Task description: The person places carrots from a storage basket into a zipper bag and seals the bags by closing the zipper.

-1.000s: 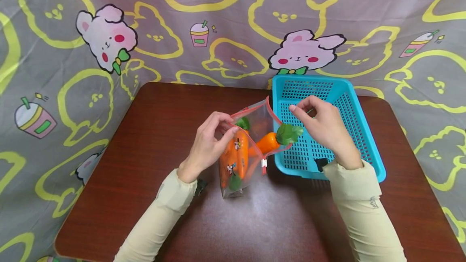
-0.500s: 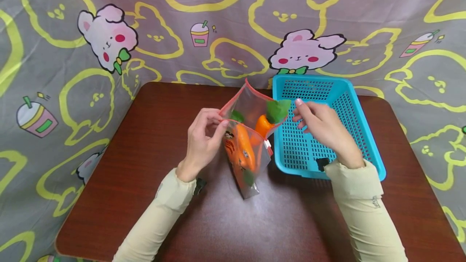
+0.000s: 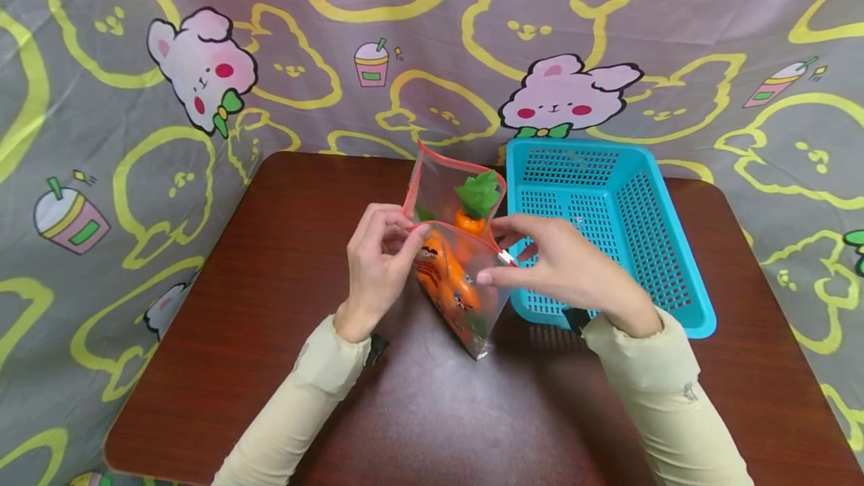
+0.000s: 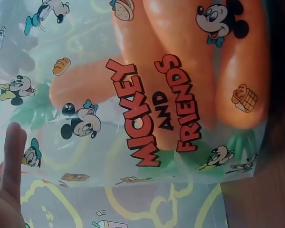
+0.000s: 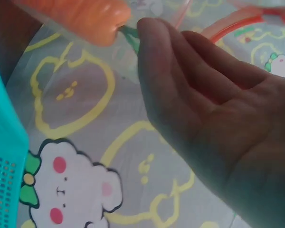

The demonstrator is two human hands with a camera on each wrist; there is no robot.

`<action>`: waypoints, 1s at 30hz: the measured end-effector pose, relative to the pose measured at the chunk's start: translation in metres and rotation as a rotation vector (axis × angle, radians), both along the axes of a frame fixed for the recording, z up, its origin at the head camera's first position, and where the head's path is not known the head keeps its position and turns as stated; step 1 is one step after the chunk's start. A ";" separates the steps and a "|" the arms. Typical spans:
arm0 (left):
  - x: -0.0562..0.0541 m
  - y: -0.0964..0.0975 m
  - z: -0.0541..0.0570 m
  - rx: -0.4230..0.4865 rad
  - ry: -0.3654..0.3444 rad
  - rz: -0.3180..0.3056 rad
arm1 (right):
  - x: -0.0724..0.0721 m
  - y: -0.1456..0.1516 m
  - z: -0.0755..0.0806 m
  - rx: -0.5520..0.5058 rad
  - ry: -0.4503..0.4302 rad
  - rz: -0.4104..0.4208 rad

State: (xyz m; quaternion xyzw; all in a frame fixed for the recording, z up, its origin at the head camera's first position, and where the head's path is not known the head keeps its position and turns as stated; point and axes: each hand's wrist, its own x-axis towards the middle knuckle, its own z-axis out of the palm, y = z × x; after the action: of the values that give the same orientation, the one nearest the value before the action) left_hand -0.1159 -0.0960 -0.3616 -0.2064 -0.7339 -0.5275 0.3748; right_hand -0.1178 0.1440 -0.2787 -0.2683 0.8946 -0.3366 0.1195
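Observation:
A clear zip bag (image 3: 496, 306) with a red rim and cartoon prints stands tilted in the middle of the table, its mouth spread wide. Inside are several orange carrots (image 4: 180, 42) with green tops. One carrot (image 3: 470, 224) sits upright, its leafy top (image 3: 478, 193) at the bag's mouth. My left hand (image 3: 378, 265) pinches the rim on the left side between thumb and fingers. At the right side, my right hand (image 3: 556, 265) reaches around the bag by the white slider (image 3: 506, 256), thumb in front and apart from the fingers, which are loosely bent.
A turquoise perforated basket (image 3: 683, 246) stands at the back right of the brown table (image 3: 283, 261), partly behind my right hand. A patterned cloth (image 3: 432, 36) hangs behind the table. Small black pieces (image 3: 376, 349) show by my wrists.
The bag has turned and been raised more upright, its mouth swinging left. The carrot's leafy top has shifted left into the mouth. My right hand has moved left and down to the bag's side.

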 end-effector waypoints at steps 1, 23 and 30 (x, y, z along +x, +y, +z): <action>0.000 0.000 0.000 -0.002 0.000 0.006 | 0.001 -0.002 0.000 0.006 0.012 0.004; -0.014 -0.026 0.014 0.036 -0.264 0.144 | 0.005 -0.002 0.004 -0.034 0.111 0.034; -0.020 -0.037 0.019 0.104 -0.460 0.061 | 0.004 0.001 0.002 -0.048 0.122 0.054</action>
State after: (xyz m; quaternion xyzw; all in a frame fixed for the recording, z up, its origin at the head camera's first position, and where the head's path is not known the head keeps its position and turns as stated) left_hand -0.1362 -0.1326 -0.3425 -0.0391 -0.7778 -0.5861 0.2234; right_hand -0.1140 0.1448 -0.2770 -0.3151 0.8844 -0.3376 0.0674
